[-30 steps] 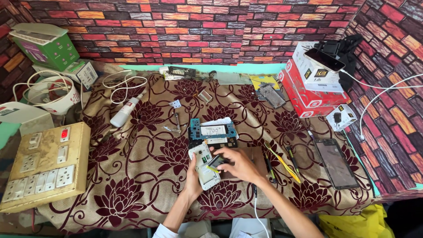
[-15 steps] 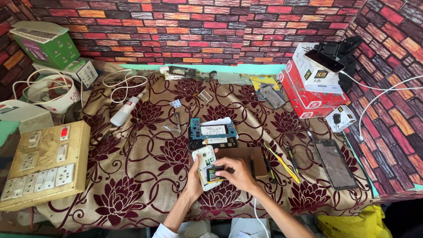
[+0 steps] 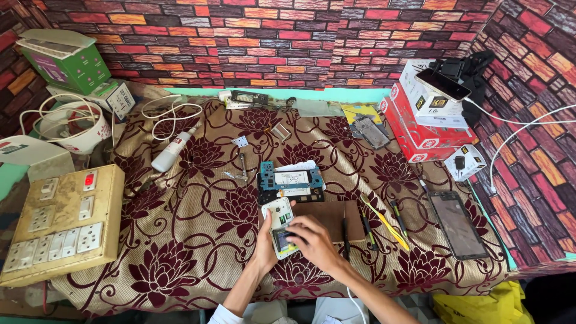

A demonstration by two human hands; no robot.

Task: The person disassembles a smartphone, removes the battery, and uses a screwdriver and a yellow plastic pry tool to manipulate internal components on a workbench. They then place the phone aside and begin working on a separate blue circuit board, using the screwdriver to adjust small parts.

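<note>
— Where's the opened phone (image 3: pixel 279 226)?
— Near the front edge of the tabletop (image 3: pixel 180 204), its long axis running away from the person, top end tilted slightly left. The left hand (image 3: pixel 264 241) has its grip clasped on the phone's left side; the right hand (image 3: pixel 312 240) presses fingertips on its lower half.
— Around it?
— Circuit board (image 3: pixel 291 183) just beyond, brown pad (image 3: pixel 327 217) beside, yellow tool (image 3: pixel 384 221) farther right.

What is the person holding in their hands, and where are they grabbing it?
The left hand grips an opened white phone by its lower left edge. The right hand rests fingertips on its lower end.
</note>
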